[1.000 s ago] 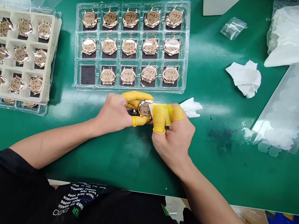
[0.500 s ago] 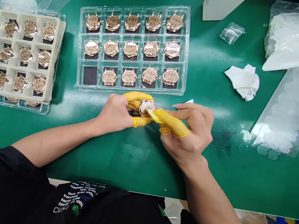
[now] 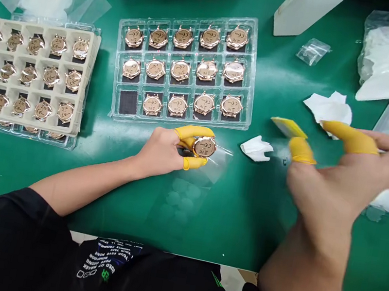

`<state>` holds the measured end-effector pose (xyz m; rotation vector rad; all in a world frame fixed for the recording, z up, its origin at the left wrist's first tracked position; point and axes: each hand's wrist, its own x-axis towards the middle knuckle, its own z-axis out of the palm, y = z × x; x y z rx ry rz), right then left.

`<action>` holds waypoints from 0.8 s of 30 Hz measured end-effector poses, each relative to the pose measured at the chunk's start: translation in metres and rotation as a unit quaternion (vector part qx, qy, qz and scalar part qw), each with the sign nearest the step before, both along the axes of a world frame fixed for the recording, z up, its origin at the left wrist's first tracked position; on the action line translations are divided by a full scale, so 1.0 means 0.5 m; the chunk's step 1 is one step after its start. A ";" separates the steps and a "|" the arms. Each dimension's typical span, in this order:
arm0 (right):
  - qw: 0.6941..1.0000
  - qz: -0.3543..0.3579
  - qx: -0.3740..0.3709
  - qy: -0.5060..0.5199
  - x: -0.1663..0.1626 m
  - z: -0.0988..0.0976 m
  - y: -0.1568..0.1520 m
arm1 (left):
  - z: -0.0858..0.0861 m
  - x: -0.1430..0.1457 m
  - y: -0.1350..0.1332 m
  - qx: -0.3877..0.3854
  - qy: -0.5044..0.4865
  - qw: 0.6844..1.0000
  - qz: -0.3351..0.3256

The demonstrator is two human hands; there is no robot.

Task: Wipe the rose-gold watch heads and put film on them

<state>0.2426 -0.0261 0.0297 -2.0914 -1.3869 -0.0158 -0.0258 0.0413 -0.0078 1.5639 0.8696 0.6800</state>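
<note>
We hold a round rose-gold watch case [image 3: 204, 146] mid-scene, engraved back facing up; well to its right, a blurred yellow piece [image 3: 291, 128] slants.

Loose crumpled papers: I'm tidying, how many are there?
2: one paper right of the held watch, another paper partly behind the right hand, which may hide more.

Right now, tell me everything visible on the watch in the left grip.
The watch is round, with a shiny rose-gold, metal-looking case. Its back faces the camera, showing a CE mark and smaller print I can't read. No strap shows, and the dial is out of view. The left grip pinches it by the edge between yellow-covered fingers, which hide part of the rim. It is on the wearer's side of the clear tray; I can't tell whether it touches the table.
</note>
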 end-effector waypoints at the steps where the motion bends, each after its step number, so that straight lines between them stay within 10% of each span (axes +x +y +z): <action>1: 1.000 0.000 0.001 0.000 -0.012 -0.001 0.001 | -0.001 -0.001 0.000 0.009 0.006 1.000 -0.005; 7: 0.948 0.227 -0.056 0.214 -0.124 -0.020 0.002 | -0.009 -0.002 -0.003 0.061 0.018 0.998 -0.031; 13: 0.934 0.203 -0.003 0.293 -0.158 0.040 0.085 | 0.005 0.001 0.000 0.002 0.010 1.000 -0.024; 19: 0.906 0.336 -0.087 0.242 -0.335 0.024 0.287 | 0.005 0.000 0.005 0.073 0.075 0.994 -0.044; 24: 0.895 0.413 -0.116 0.123 -0.420 -0.019 0.332 | -0.002 -0.001 0.009 0.102 0.097 0.990 -0.009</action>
